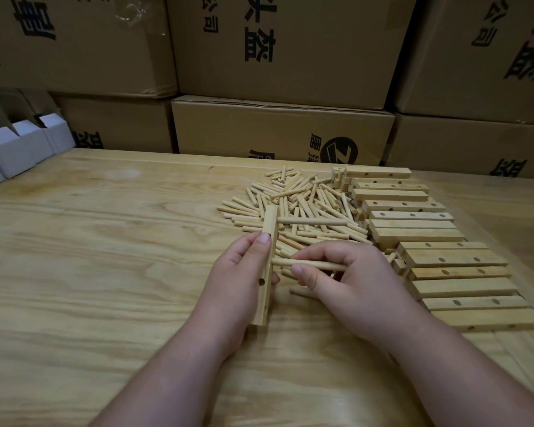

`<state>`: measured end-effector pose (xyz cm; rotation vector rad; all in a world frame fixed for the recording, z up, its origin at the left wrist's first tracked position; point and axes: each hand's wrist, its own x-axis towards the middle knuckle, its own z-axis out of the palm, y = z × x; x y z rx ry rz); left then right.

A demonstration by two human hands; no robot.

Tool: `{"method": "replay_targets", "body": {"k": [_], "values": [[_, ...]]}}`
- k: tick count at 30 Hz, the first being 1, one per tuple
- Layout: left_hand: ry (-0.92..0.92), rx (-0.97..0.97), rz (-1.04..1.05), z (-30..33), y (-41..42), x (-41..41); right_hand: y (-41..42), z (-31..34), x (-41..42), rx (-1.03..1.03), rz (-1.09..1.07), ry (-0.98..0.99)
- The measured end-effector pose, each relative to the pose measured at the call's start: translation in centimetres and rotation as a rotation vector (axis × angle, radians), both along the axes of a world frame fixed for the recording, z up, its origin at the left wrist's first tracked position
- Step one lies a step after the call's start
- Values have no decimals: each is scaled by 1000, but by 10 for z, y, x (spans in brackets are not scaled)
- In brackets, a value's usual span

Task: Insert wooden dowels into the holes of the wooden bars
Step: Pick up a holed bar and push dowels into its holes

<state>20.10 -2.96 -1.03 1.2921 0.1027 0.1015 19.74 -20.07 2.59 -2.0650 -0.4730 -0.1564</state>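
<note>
Wooden bar [266,266], long axis running near to far, stands on edge in the left hand [239,282], whose fingers wrap it. One dowel [312,222] already juts rightward from its far hole. The right hand [349,282] pinches a second dowel [309,264] lying crosswise, its left tip at the bar's middle (seated or not, I cannot tell). Beyond lie loose dowels [293,195] and stacked bars [429,241] on the surface [105,241].
</note>
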Motion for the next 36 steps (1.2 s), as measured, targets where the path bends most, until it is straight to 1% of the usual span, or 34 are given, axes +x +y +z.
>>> {"method": "replay_targets", "body": {"k": [5,12,18,21,23,26,29,36], "values": [[4,28,-24,-1,0,-1,-2,-3,3,-63,-47,-20],[-17,61,-6,-2,-1,0,1,-2,3,-111,-65,-74],[-29,104,1,-1,-2,-2,4,-3,3,-43,-121,103],[-32,103,1,-1,-3,-2,2,2,3,-31,-88,166],[-41,116,-9,-1,-2,-2,-2,7,3,-74,-53,170],[-49,140,-43,1,-1,-3,-5,12,4,-156,-26,110],[11,126,-61,4,1,-4,-4,12,3,-210,-6,14],[39,224,44,5,0,-3,4,11,-3,-349,-16,-230]]}}
